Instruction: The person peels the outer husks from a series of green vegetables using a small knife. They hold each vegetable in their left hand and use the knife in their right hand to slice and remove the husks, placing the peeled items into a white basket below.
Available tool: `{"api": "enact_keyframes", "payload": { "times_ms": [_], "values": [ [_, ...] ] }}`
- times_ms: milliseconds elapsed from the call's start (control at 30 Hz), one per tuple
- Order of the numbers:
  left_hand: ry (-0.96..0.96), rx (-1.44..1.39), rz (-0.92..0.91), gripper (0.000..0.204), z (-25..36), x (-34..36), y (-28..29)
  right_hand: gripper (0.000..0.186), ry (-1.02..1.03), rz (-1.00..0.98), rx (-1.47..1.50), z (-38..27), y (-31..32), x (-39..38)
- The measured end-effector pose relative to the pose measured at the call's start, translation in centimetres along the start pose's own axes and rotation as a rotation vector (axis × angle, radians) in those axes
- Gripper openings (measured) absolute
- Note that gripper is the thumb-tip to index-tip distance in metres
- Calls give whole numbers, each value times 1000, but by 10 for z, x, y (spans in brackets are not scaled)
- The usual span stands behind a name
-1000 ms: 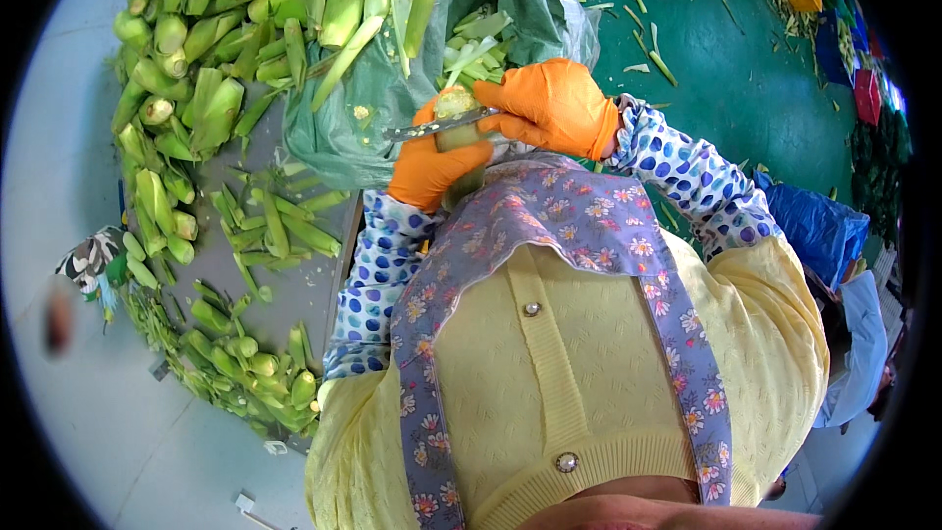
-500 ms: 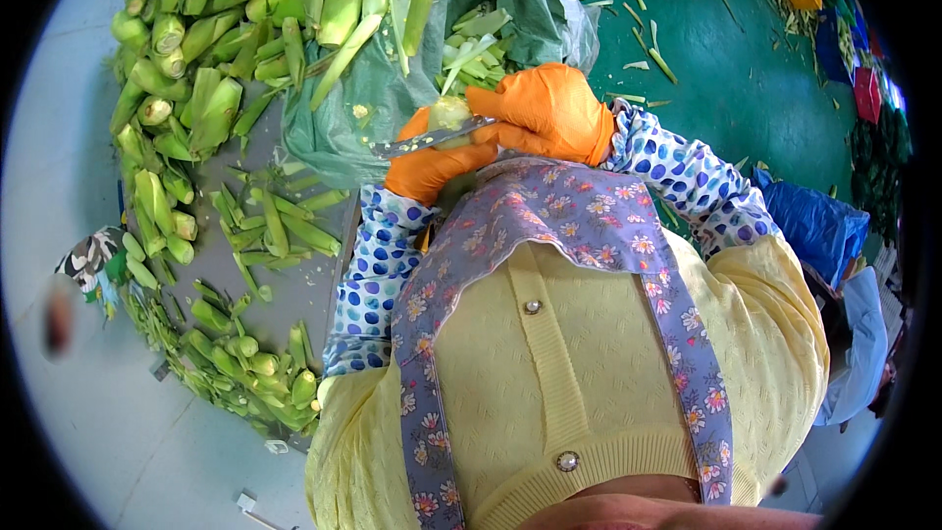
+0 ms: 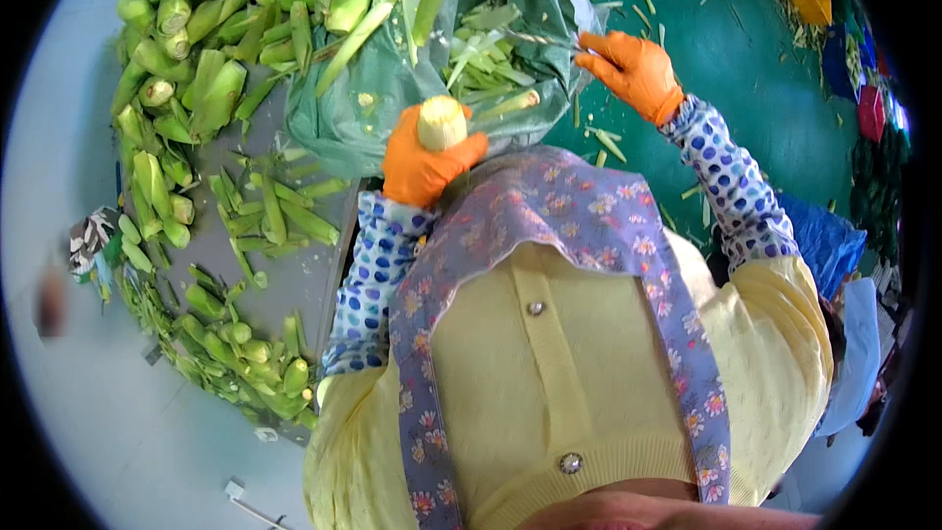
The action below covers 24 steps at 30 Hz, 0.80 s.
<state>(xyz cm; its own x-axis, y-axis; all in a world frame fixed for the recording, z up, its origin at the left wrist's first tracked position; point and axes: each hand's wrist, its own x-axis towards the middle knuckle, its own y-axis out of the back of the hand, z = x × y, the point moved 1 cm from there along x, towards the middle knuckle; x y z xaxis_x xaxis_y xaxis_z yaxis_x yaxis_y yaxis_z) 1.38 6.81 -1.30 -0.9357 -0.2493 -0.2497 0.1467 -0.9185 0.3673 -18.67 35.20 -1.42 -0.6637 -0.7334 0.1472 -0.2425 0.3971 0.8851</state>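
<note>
My left hand (image 3: pixel 416 165), in an orange glove, is closed around an ear of corn (image 3: pixel 442 126) with its pale cut end facing up. To the right, my right hand (image 3: pixel 633 74), gloved the same way, grips a thin knife (image 3: pixel 546 39) whose blade points left, slightly blurred. That blade hangs above a green plastic bag (image 3: pixel 334 128) containing green husk scraps (image 3: pixel 486 64). A pale-ended cut piece (image 3: pixel 515 104) shows over the bag, between my two hands.
Unpeeled ears of corn (image 3: pixel 211 88) are heaped along the left of a grey table (image 3: pixel 319 206), with loose husk leaves (image 3: pixel 275 211) nearer. More corn (image 3: pixel 255 358) lies at the near left. Scraps litter the green floor (image 3: pixel 726 137). A blue bag (image 3: pixel 824 240) sits at right.
My right hand has pulled away from the corn, up and right, taking the knife with it. The left hand still grips the corn, whose cut end now shows plainly.
</note>
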Motion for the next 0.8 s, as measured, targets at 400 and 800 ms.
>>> {"api": "enact_keyframes", "payload": {
  "times_ms": [400,800],
  "values": [
    [-387,54,522,45,3,-7,-14,39,239,90,-72,-40,-25,36],
    [-508,241,561,52,-30,-11,6,47,534,-100,88,-157,-19,55]
  ]
}}
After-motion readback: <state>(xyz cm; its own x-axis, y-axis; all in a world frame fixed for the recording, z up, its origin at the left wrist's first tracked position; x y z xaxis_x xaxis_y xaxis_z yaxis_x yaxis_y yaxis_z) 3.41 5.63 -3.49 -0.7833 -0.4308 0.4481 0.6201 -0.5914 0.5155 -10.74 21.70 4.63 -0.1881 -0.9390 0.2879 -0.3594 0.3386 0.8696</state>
